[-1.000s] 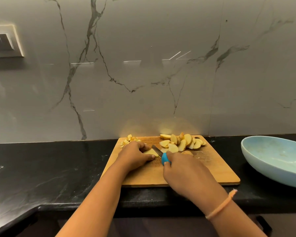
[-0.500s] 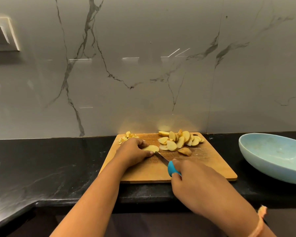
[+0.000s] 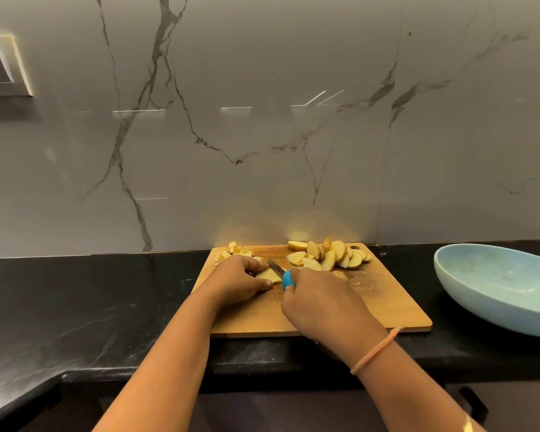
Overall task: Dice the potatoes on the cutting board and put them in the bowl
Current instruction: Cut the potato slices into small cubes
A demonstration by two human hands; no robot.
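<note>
Head view: left hand (image 3: 242, 280) pins a potato slice (image 3: 268, 275) just left of the knife (image 3: 282, 273) gripped by right hand (image 3: 321, 302), blade angling across it

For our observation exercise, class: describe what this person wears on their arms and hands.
No sleeves or gloves are in view. The left hand wears nothing visible. The right hand has a thin orange thread band round its wrist.

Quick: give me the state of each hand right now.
Left hand: fingers curled over a potato slice, holding it down on the cutting board.
Right hand: gripping the blue-handled knife.
</note>
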